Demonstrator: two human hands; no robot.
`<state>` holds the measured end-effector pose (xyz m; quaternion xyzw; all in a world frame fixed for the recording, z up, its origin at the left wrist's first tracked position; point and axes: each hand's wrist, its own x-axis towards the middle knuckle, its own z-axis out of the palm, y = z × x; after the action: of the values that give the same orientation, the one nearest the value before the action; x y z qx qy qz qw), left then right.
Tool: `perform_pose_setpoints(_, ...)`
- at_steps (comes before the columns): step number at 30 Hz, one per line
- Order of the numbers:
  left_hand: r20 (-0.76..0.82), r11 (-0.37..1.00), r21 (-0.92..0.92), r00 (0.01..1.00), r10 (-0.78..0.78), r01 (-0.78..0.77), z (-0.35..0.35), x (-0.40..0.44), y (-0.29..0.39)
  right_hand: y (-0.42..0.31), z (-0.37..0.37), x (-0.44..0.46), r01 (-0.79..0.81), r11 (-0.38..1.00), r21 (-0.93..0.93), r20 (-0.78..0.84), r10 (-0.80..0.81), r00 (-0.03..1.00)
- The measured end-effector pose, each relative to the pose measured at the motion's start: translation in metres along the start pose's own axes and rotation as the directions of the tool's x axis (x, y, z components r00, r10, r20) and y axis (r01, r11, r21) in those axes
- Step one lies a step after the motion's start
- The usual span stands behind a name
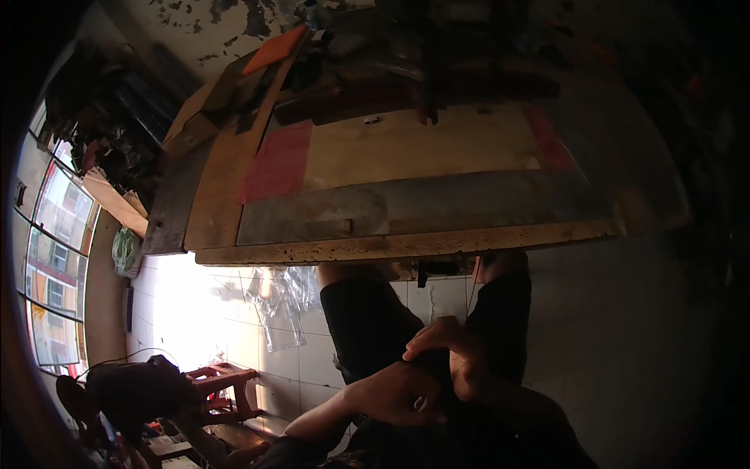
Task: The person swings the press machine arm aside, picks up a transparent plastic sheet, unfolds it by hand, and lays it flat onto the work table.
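Observation:
Both hands are held low over my lap, below the front edge of the workbench. My left hand (402, 393) reaches in from the lower left. Its fingers curl in deep shadow near my dark clothing, and whether they hold anything is hidden. My right hand (449, 348) is bent at the wrist just above it. The right fingers stretch to the left, close together, with nothing visible in them. Dark shorts (367, 313) cover my thighs on both sides of the hands.
The workbench (312, 215) spans the view ahead, bearing a pale board (422, 144) with pink-red ends and a small object (371, 120). Orange material (275, 51) lies back left. Clear plastic (281, 305) lies on the tiled floor. A red stool (234, 391) and another person's arm (207, 445) are lower left.

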<state>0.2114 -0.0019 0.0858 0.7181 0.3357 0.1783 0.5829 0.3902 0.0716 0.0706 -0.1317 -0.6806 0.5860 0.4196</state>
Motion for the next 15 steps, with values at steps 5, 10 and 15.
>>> perform_pose_setpoints(5, 0.199, 1.000, 0.025, 0.980, -0.021, 0.017, 0.030, 0.008, -0.017, 0.018, 0.035, -0.033, -0.233, 0.853, 0.467, 0.245, 0.128, 0.961)
perform_pose_setpoints(10, 0.289, 0.999, -0.044, 0.957, -0.006, 0.019, 0.029, 0.009, 0.006, 0.012, 0.036, -0.055, 0.122, 0.943, 0.308, 0.177, -0.182, 0.967)
perform_pose_setpoints(15, -0.080, 0.937, 0.058, 0.934, 0.348, -0.344, 0.039, -0.001, 0.004, 0.001, 0.029, -0.039, 0.267, 0.926, 0.266, 0.293, -0.342, 0.893)
